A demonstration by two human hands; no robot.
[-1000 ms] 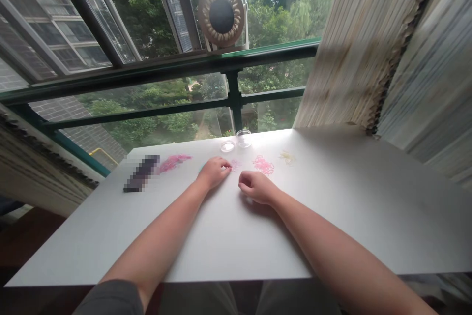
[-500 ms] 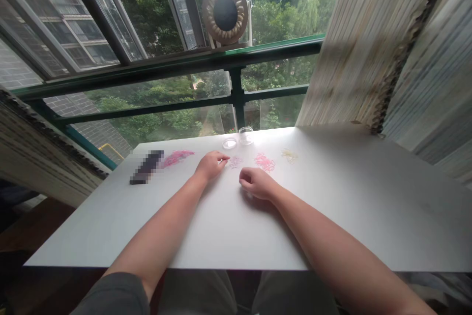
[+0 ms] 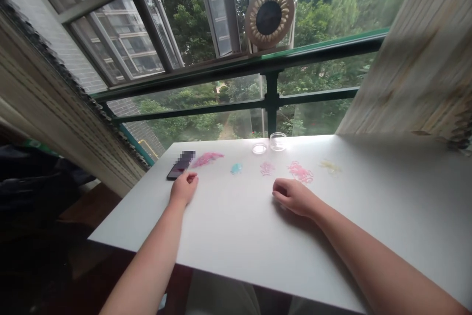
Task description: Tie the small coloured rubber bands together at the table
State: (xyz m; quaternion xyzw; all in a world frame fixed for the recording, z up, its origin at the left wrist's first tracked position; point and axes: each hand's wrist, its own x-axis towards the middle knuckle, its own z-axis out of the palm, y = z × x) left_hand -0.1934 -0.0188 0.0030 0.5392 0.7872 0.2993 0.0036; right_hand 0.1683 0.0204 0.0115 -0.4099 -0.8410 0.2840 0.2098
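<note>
My left hand (image 3: 183,188) is at the lower end of a dark phone (image 3: 177,167), close to a magenta pile of thin small loops (image 3: 208,158) that look like rubber bands. Its fingers are curled toward the thumb; anything between them is too small to make out. Loosely closed, my right hand (image 3: 293,197) rests on the table just below a coral-pink pile (image 3: 300,171); its curled fingers hide whatever they may hold. Between the hands lie a turquoise pile (image 3: 236,168) and a pale mauve pile (image 3: 267,168). A pale yellow pile (image 3: 330,166) lies farther right.
A clear round container (image 3: 278,142) stands at the back of the white table (image 3: 236,226), with a clear round lid (image 3: 259,149) beside it. Behind are a green railing (image 3: 272,101), a round fan (image 3: 269,16) and a curtain (image 3: 398,69) on the right.
My left hand has moved left from the mauve pile to beside the phone, uncovering the turquoise pile. My right hand stays near the coral-pink pile. The view has swung left and tilted.
</note>
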